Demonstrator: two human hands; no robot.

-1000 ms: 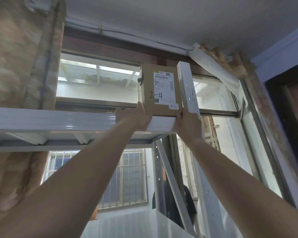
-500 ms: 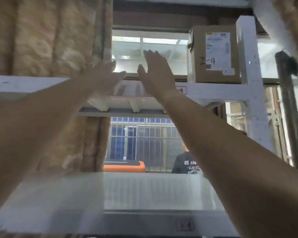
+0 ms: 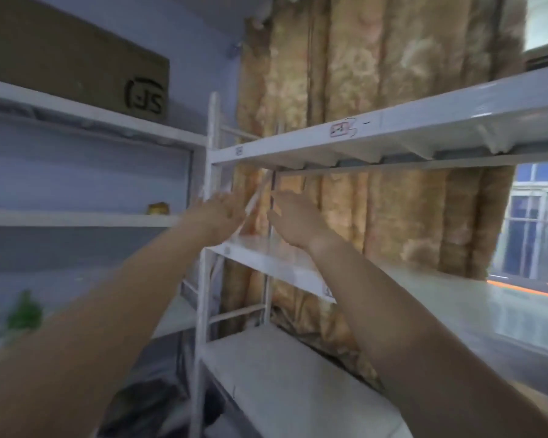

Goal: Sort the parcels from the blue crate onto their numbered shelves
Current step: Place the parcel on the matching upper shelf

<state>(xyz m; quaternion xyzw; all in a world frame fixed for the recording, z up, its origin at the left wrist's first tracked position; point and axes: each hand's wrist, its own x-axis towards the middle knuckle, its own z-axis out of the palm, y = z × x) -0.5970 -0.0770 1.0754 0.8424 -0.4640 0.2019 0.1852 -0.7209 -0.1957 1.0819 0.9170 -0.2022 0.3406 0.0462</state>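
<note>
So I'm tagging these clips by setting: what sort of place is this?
Probably a small parcel storeroom, perhaps a converted room: white metal shelving with small labels on its edges, a large cardboard box on the top left shelf, and a patterned curtain behind.

Both arms are bare and extended forward and upward, converging toward the centre of the view. The left arm (image 3: pixel 92 336) enters from the lower left corner, the right arm (image 3: pixel 424 343) from the lower right corner. The left hand (image 3: pixel 220 213) has straight fingers held together, pointing away and rightward, and is empty. The right hand (image 3: pixel 293 221) shows its back to the camera, fingers extended, thumb out to the left, and is empty. The hands are level and near each other, not touching. Fingertips are blurred.
</note>
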